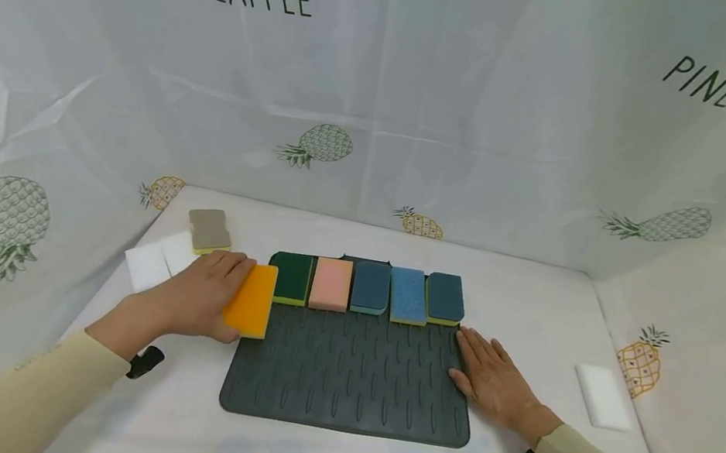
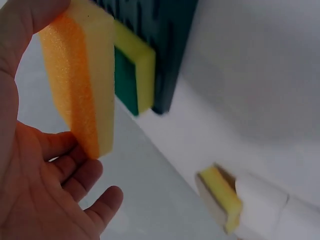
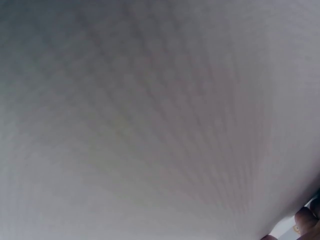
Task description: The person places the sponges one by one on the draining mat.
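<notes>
My left hand grips an orange sponge by its edges, over the left side of a dark ribbed mat. In the left wrist view the sponge shows an orange face and a paler yellow layer, between thumb and fingers. My right hand lies flat with fingers extended at the mat's right edge. Along the mat's back edge stand a dark green sponge, a pink sponge, a dark blue sponge, a light blue sponge and another dark blue sponge.
A grey-brown sponge and white blocks lie at the back left of the white table. Another white block lies far right. A pineapple-print sheet hangs behind. The right wrist view is mostly blurred pale cloth.
</notes>
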A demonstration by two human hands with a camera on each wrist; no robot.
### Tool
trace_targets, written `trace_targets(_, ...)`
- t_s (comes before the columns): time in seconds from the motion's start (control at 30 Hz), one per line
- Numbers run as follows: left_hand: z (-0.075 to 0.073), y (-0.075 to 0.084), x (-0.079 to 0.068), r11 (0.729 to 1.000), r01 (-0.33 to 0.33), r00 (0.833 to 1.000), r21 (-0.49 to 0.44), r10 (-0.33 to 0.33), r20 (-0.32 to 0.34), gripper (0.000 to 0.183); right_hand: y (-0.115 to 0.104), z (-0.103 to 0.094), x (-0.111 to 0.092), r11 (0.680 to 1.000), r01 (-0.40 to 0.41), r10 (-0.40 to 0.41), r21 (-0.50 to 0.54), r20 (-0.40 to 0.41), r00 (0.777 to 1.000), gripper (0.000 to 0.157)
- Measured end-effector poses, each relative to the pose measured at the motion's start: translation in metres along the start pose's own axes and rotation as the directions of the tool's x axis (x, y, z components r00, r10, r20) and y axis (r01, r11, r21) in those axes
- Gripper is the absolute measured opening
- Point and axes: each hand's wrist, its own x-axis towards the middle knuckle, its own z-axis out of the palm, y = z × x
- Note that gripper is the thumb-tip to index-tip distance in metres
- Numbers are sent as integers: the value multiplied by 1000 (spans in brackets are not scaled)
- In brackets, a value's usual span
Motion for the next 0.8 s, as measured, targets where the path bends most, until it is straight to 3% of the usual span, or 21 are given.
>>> trace_targets(0.13, 13, 21, -5, 998, 2, 997, -68, 3, 74, 109, 2, 1, -1, 1000, -5, 5, -2, 8, 1000, 73)
trace_targets(0.27, 26, 32, -6, 994, 17, 993, -111, -3, 122, 108, 3, 2, -1, 1000, -6, 6, -1, 9, 1000, 73)
trace_targets(0.63, 49, 41, -2, 989, 20, 983, -148, 8, 184, 108, 3, 4, 0, 1000, -3, 3, -2, 9, 1000, 74)
trace_targets(0.8, 53, 42, -1, 989, 26, 977, -148, 6, 214, 109, 2, 4, 1, 1000, 0, 0, -6, 4, 1000, 74)
